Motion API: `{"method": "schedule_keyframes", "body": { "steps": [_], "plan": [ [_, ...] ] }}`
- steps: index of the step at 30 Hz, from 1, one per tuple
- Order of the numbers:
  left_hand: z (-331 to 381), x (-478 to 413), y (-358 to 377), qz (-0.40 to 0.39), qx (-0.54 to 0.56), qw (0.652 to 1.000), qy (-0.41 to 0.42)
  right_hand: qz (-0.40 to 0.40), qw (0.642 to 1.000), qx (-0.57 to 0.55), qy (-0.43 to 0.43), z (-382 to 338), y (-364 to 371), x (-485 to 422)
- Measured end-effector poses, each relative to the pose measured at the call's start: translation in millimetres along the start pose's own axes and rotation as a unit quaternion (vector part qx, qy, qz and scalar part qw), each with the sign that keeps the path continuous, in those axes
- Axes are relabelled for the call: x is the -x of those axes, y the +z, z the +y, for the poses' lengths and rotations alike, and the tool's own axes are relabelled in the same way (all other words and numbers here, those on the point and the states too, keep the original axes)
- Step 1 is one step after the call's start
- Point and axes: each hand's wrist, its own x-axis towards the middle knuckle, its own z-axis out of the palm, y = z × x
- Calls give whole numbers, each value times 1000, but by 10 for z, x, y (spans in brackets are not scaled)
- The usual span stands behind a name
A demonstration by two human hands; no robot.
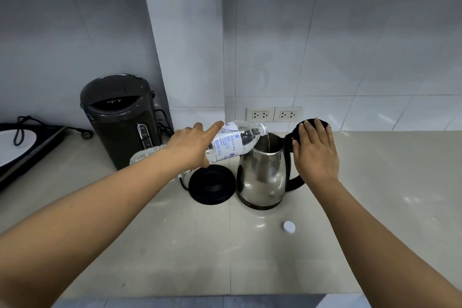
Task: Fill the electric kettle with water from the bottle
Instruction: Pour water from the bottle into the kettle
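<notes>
Both hands were busy: the left hand (192, 144) gripped the thin, squashy bottle (233, 141) mid-body, tipped over the steel kettle (262, 170), while the right hand (315, 150) lay flat, fingers spread, against its raised lid (306, 125).

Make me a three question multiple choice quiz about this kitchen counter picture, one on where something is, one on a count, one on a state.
1. Where does the small white bottle cap lie?
A. On the black round kettle base
B. On the pale counter in front of the steel electric kettle
C. On the clear plastic water bottle

2. How many wall socket plates show behind the kettle?
A. One
B. Two
C. Four

3. What state is the kettle's black lid in?
A. Swung open
B. Shut
C. Lying on the counter

Answers:
1 B: the cap rests on the pale counter, nearer the camera than the steel electric kettle.
2 B: two wall socket plates sit side by side.
3 A: the right hand rests against the upright black lid while the left hand tips the clear plastic water bottle and water streams in.
</notes>
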Motion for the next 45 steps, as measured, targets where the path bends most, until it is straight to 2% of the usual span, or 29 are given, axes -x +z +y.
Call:
{"method": "schedule_keyframes", "body": {
  "steps": [45],
  "plan": [
    [-32, 9, -24, -4, -14, 1000, -1, -3, 1000, 2, -1, -3, 2, -7]
  ]
}}
